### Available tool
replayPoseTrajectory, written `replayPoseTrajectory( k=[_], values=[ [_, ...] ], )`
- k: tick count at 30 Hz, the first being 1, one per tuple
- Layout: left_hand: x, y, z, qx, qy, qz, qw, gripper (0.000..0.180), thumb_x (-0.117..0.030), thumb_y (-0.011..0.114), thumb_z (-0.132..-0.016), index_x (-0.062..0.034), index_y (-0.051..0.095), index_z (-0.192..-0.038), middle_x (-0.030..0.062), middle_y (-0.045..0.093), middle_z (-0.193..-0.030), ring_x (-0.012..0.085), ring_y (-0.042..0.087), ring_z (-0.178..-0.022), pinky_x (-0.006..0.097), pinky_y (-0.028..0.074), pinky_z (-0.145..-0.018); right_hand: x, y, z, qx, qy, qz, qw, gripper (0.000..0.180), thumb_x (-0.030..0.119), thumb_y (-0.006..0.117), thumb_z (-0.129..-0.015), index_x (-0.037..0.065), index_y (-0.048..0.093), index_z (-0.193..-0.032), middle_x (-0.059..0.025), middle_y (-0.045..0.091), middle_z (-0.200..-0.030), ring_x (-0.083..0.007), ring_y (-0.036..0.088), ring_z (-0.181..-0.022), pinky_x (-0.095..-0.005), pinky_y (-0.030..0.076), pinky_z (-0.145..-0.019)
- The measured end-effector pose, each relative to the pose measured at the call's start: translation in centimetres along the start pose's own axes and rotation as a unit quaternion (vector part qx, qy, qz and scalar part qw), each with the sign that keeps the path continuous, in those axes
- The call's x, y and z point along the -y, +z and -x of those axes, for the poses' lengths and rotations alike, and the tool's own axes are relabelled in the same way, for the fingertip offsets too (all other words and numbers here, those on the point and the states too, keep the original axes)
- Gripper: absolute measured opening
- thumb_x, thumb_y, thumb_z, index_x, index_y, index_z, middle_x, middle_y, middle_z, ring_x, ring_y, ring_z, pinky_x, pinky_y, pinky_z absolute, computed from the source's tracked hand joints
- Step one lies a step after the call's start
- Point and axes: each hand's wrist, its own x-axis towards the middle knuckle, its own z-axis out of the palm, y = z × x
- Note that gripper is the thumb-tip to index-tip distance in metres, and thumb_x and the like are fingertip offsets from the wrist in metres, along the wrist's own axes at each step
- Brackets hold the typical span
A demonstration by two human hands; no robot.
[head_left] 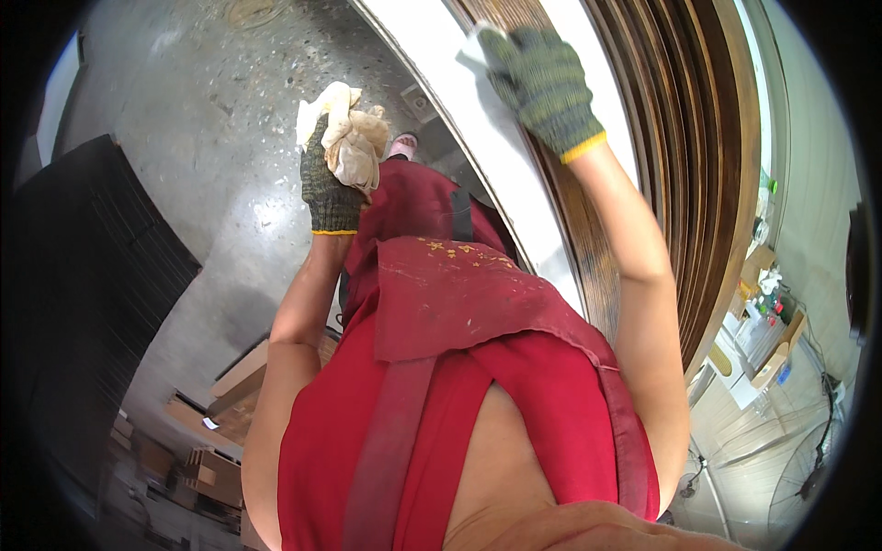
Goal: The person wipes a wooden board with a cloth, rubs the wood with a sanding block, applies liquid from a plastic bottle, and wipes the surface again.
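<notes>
Red shirt (pixel 570 404) close under my lens, I log the brown plank (pixel 588 253) at one o'clock, long axis eleven-to-five, nearer the right hand (pixel 547 87), fingers curled round a white pad (pixel 472 48), left hand (pixel 326 179) clutching a crumpled cloth (pixel 356 149) toward eleven.

Two gloved hands in play, both yours: one left hand (pixel 331 184), one right hand (pixel 548 92). One cloth bundle (pixel 356 154), one small white piece (pixel 474 48), one maroon apron (pixel 450 303), one pink shoe (pixel 403 145) showing. Dark wooden strips (pixel 663 92): several, packed too tight for count.
</notes>
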Motion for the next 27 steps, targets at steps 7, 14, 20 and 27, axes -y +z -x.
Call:
replayPoseTrajectory(
  k=[7,14,20,27],
  values=[
    [-1.2,1.7,0.3,0.002,0.004,0.029,1.0,0.027,-0.019,0.06,-0.099,-0.001,0.06,-0.119,0.01,0.066,-0.106,0.0196,0.067,-0.091,0.031,0.055,-0.077,5.5,-2.5,14.1,0.011,0.101,-0.044,0.994,0.044,0.026,0.07,-0.084,0.012,0.064,-0.125,-0.017,0.063,-0.112,-0.0327,0.06,-0.103,-0.0472,0.048,-0.087],
    [0.3,0.2,-0.4,0.156,-0.064,0.245,0.955,0.03,-0.023,0.057,-0.1,-0.003,0.058,-0.122,0.0106,0.065,-0.101,0.022,0.066,-0.085,0.033,0.055,-0.07,9.4,-2.1,24.4,0.026,0.264,-0.152,0.952,0.05,0.026,0.078,-0.081,0.011,0.066,-0.128,-0.014,0.065,-0.118,-0.0317,0.06,-0.11,-0.0435,0.048,-0.094],
    [7.1,10.0,3.0,0.352,0.533,-0.28,0.717,0.053,-0.029,0.062,-0.095,-0.0133,0.046,-0.143,0.0111,0.056,-0.125,0.0252,0.058,-0.109,0.035,0.05,-0.088,6.9,2.3,29.6,-0.357,0.585,-0.272,0.675,0.059,0.017,0.074,-0.089,0.008,0.051,-0.142,-0.0122,0.058,-0.133,-0.022,0.061,-0.11,-0.0339,0.055,-0.091],
    [13.9,18.2,6.8,0.508,0.52,-0.345,0.594,0.047,-0.037,0.073,-0.075,-0.0288,0.068,-0.121,-0.0023,0.069,-0.115,0.0201,0.062,-0.113,0.049,0.035,-0.115,6.4,5.4,30.8,-0.435,0.572,-0.362,0.594,0.058,0.008,0.065,-0.094,0.002,0.041,-0.146,-0.0166,0.046,-0.148,-0.0278,0.05,-0.129,-0.0392,0.046,-0.105]
  ],
)
